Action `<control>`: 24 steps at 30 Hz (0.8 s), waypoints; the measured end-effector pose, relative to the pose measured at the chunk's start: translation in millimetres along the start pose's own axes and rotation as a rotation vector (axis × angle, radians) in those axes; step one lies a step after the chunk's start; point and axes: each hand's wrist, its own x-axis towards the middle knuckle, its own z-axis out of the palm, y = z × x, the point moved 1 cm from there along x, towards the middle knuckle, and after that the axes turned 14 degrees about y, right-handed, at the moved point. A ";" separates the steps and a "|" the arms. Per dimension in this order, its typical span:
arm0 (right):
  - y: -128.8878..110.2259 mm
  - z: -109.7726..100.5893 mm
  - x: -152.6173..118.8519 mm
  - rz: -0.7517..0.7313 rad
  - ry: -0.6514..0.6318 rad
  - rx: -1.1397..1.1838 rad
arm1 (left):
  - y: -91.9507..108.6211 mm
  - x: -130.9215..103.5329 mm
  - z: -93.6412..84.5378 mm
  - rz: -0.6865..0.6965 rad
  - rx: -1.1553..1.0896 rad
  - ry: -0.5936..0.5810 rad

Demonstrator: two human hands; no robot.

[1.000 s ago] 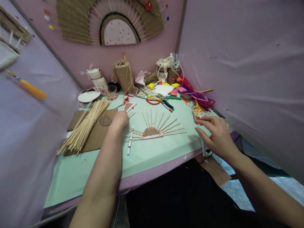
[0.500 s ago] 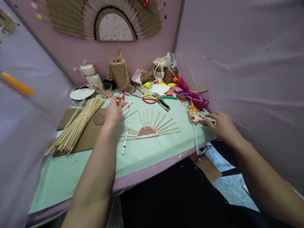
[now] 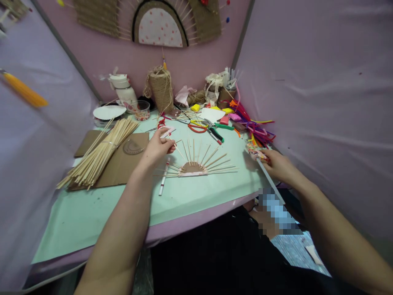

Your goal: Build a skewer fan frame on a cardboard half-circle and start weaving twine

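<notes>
My left hand is closed in a pinch on a thin wooden stick, just above the left side of the stick fan. That fan is a half-round piece of brown cardboard with a pale strip along its straight edge and several sticks spreading from its curve. Over the table's right edge, my right hand is wrapped round a colourfully patterned glue gun. A long translucent glue stick juts from it toward me. A white marker lies left of the fan.
A tied bundle of sticks rests on cardboard at the left, beside a round protractor. Behind are a twine cone, a white bottle, red-handled scissors, green-handled pliers and pipe cleaners.
My left hand has come nearer the fan and now pinches a stick. My right hand has closed round the glue gun and lifted it, swinging the glue stick to the right. The view has shifted slightly.
</notes>
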 end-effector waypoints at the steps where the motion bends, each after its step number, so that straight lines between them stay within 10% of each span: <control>1: -8.2 -6.7 -2.5 0.048 0.002 0.055 | -1.8 1.3 -0.1 0.012 0.023 0.011; 4: -40.9 -27.1 -5.2 0.265 -0.034 0.254 | -6.1 4.6 0.2 0.063 0.133 0.040; 10: -124.2 -40.7 4.0 0.390 -0.503 0.761 | -8.0 4.0 -1.6 0.195 0.388 0.143; 16: -176.9 -27.4 23.3 0.343 -0.733 0.657 | -12.8 8.6 -4.0 0.182 0.408 0.197; 24: -189.3 -8.4 41.5 0.239 -0.806 0.500 | -17.3 12.1 -5.5 0.183 0.377 0.209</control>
